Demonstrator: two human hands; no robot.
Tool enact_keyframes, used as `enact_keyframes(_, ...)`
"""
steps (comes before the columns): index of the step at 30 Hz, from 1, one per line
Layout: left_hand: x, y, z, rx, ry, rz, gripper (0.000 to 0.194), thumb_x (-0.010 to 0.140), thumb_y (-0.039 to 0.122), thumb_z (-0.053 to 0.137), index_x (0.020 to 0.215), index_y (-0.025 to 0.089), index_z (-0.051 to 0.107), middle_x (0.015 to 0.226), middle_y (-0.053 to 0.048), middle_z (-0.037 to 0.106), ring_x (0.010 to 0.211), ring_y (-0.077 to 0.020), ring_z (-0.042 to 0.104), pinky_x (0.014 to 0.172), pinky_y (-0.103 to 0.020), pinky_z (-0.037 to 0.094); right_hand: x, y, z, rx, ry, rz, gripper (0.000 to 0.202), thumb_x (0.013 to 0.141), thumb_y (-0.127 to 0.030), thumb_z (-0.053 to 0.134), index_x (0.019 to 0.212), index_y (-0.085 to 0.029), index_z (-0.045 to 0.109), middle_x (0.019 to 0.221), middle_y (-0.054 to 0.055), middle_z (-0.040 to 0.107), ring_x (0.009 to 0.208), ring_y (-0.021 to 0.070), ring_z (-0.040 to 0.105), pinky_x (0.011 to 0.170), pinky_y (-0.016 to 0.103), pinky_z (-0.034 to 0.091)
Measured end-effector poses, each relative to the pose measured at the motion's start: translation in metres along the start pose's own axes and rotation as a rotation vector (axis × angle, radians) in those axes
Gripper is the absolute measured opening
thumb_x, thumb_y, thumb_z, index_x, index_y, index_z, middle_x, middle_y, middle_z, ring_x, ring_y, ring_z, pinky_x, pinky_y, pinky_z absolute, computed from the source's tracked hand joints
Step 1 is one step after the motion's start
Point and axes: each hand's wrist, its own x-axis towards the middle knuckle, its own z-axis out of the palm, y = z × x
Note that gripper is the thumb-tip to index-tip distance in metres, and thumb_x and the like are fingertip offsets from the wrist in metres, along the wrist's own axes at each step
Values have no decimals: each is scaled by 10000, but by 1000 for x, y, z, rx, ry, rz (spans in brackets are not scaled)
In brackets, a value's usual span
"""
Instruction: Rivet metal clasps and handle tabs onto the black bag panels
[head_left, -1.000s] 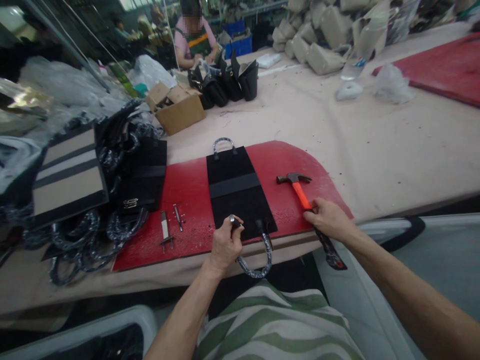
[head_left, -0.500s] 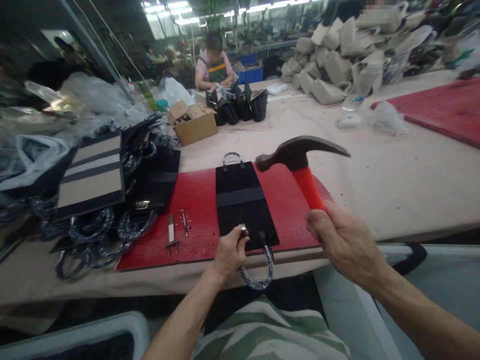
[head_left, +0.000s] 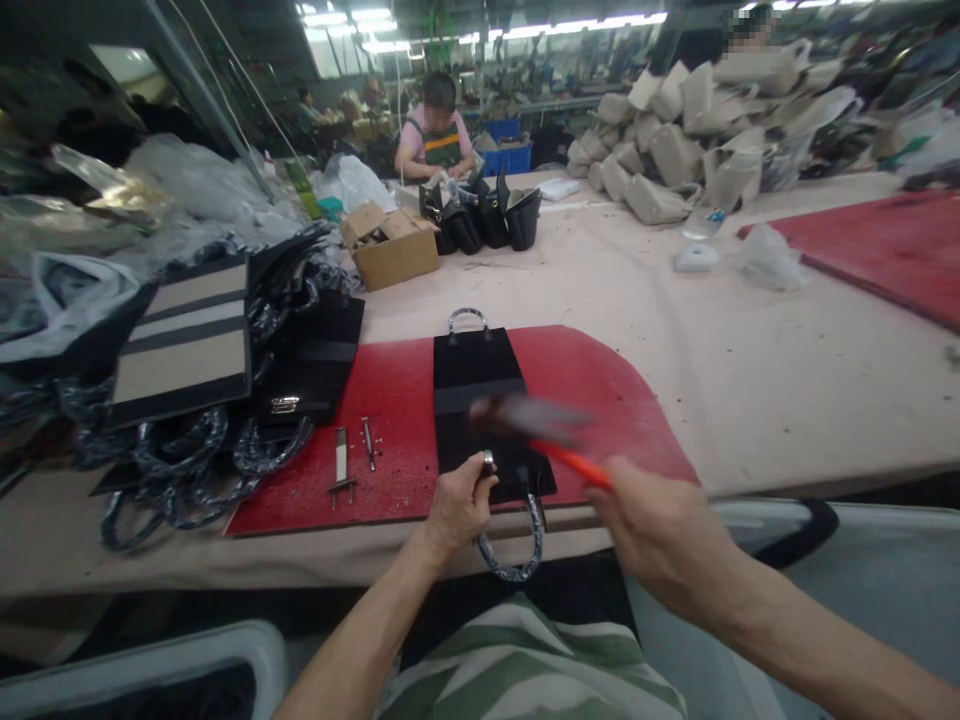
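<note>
A black bag panel [head_left: 477, 362] lies flat on the red board [head_left: 600, 385], one wrapped handle at its far end and another hanging over the table's near edge. My left hand [head_left: 461, 505] is closed around a small metal punch [head_left: 488, 460], held upright on the panel's near part. In my right hand [head_left: 652, 520] is the orange handle of a claw hammer [head_left: 577, 465]. The hammer's head is smeared by motion, just above the punch. Slim metal tools [head_left: 342, 465] and small bits lie on the board to the left.
Wrapped handles and black panels [head_left: 180, 370] pile up at the left. Farther back are a cardboard box [head_left: 397, 255], black bags [head_left: 487, 220] and a seated person [head_left: 437, 135]. Beige bags [head_left: 675, 150] and another red board [head_left: 885, 240] are at the right.
The hammer in my right hand has swung down and left, close to the top of the punch. My left hand keeps its place on the panel.
</note>
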Motion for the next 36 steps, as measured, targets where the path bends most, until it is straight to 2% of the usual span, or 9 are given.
enact_keyframes(3,-3,-3,2,1,-6,9,198,895,130,521,1066,201,588,846,-38,718,743,-167,718,664,-233,562,-8,14,18,-100,-242,1,249,980,-331,413,763,-223,468,550,-9,513,432,130,399,500,299,167)
enact_keyframes(6,-4,-6,2,-20,-1,-2,178,906,134,527,1061,200,583,910,-49,725,819,-172,723,722,-245,573,-3,35,26,-101,-374,168,242,994,-345,388,791,-229,452,605,3,542,516,160,471,538,291,218)
enact_keyframes(10,-5,-7,1,-48,0,4,183,921,146,534,1091,196,583,951,-53,724,871,-169,719,783,-262,582,5,71,49,53,-395,408,290,1008,-346,333,767,-229,445,638,9,543,579,171,503,570,276,315)
enact_keyframes(14,-5,-5,-1,-88,-3,-20,175,923,168,555,1085,201,611,955,-48,719,873,-162,711,810,-269,583,4,90,79,-239,-268,417,192,967,-285,438,991,-151,574,864,116,641,760,246,571,665,330,379)
enact_keyframes(17,-4,-1,-4,-102,14,-21,162,910,181,588,1067,197,624,978,-54,708,905,-167,700,831,-278,579,4,81,94,-307,-102,192,331,934,-290,531,1215,-120,570,1192,189,603,1019,312,549,833,400,404)
enact_keyframes(21,-3,2,-6,-94,19,-16,124,903,175,615,1023,193,639,937,-42,702,879,-156,693,811,-259,576,5,56,119,-56,-106,-2,401,889,-362,629,1231,-156,587,1256,144,580,1136,296,508,975,424,370)
enact_keyframes(30,-6,5,-8,-40,109,-122,98,895,172,638,979,179,687,904,-39,758,799,-157,733,746,-245,602,2,45,145,9,-111,52,446,802,-321,682,1209,-161,599,1281,138,551,1185,315,463,1015,449,331)
enact_keyframes(34,-10,2,-11,-16,17,95,145,891,142,632,1022,182,682,989,-63,774,898,-178,750,809,-268,619,2,45,145,5,-116,68,448,808,-327,676,1218,-166,593,1300,145,543,1200,327,451,1027,463,318)
enact_keyframes(36,-12,2,-11,-15,36,85,143,900,148,623,1027,182,678,1005,-68,774,920,-183,750,838,-290,622,2,44,146,-1,-115,75,448,808,-329,677,1217,-167,593,1305,146,541,1203,331,448,1034,470,311)
